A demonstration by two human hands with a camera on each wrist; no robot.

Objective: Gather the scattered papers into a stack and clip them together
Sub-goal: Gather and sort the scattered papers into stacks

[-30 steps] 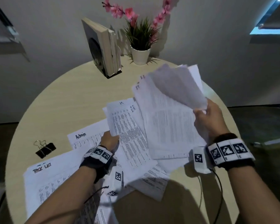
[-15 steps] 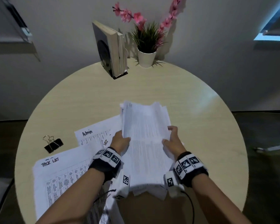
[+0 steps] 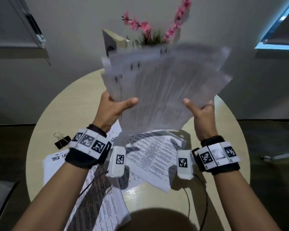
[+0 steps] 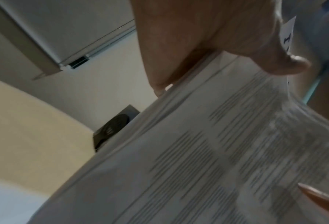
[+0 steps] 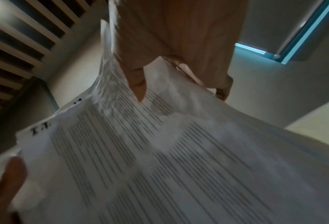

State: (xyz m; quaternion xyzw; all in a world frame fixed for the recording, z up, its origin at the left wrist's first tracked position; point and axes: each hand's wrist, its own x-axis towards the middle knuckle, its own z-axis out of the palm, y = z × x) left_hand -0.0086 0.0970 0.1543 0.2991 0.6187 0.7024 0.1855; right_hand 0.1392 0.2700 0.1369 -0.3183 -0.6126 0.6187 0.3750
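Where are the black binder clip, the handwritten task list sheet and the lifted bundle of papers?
black binder clip (image 3: 62, 142), head view, black body.
handwritten task list sheet (image 3: 54, 165), head view, bare left part.
lifted bundle of papers (image 3: 162, 90), head view, front sheet's middle.

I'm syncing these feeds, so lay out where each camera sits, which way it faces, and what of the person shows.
Head: worn on the head, looks forward and down at the table; both forearms, left hand and right hand hold the sheaf up.
Left wrist: looks along the left palm, up across the sheaf; thumb on top.
Right wrist: looks along the right hand toward the ceiling; fingers on the sheaf.
Shared: all three show the sheaf; each wrist view catches the other hand's thumb.
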